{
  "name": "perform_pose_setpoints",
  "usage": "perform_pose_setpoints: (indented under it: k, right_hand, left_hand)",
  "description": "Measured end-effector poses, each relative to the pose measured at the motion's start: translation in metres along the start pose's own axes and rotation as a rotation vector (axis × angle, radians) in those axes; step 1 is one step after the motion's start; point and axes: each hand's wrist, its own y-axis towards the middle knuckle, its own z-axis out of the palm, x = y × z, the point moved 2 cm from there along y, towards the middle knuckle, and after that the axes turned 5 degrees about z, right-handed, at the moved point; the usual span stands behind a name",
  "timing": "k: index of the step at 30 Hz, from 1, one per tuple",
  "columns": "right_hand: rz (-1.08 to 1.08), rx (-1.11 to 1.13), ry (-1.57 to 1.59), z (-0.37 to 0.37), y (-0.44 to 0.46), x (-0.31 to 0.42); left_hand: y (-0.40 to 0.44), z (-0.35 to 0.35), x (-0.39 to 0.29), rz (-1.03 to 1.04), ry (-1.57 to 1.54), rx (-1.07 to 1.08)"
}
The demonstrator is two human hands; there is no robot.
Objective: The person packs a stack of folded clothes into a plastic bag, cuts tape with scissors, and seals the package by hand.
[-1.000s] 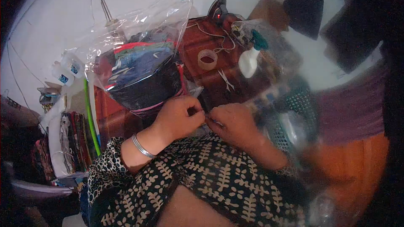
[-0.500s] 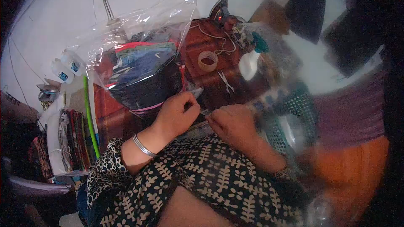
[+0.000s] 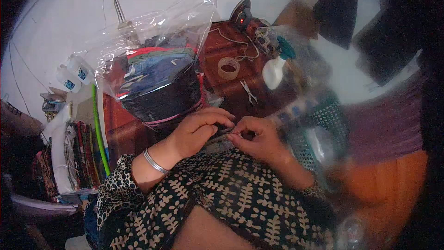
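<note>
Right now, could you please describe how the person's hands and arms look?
The left hand is ungloved, with silver bangles at the wrist and a black-and-cream spotted sleeve. The right hand, also ungloved, shows no bangle.

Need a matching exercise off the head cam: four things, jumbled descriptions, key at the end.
Things
1. spray bottle
2. scissors
3. clothes iron
4. left hand

Descriptions
A. red light lit
B. silver bangles at the wrist
C. white and dark green
D. lying just below the tape roll in the picture

Pairs: 1-C, 2-D, 3-A, 4-B
</note>
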Motion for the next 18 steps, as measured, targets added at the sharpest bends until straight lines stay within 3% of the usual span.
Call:
perform_pose_setpoints:
  k: [2, 8, 13, 18]
  right_hand:
    - [0.003, 0.008, 0.155, 0.001, 0.002, -0.003]
    - [0.112, 0.072, 0.217, 0.0, 0.002, -0.007]
    - [0.063, 0.098, 0.132, 0.001, 0.004, -0.006]
    - [0.037, 0.104, 0.127, 0.002, 0.004, -0.005]
  left_hand:
    - [0.0, 0.0, -0.001, -0.013, -0.015, -0.001]
    - [0.001, 0.0, 0.001, -0.09, -0.098, -0.002]
    - [-0.004, 0.007, 0.014, -0.398, -0.379, 0.015]
    - [-0.005, 0.008, 0.022, -0.488, -0.435, -0.024]
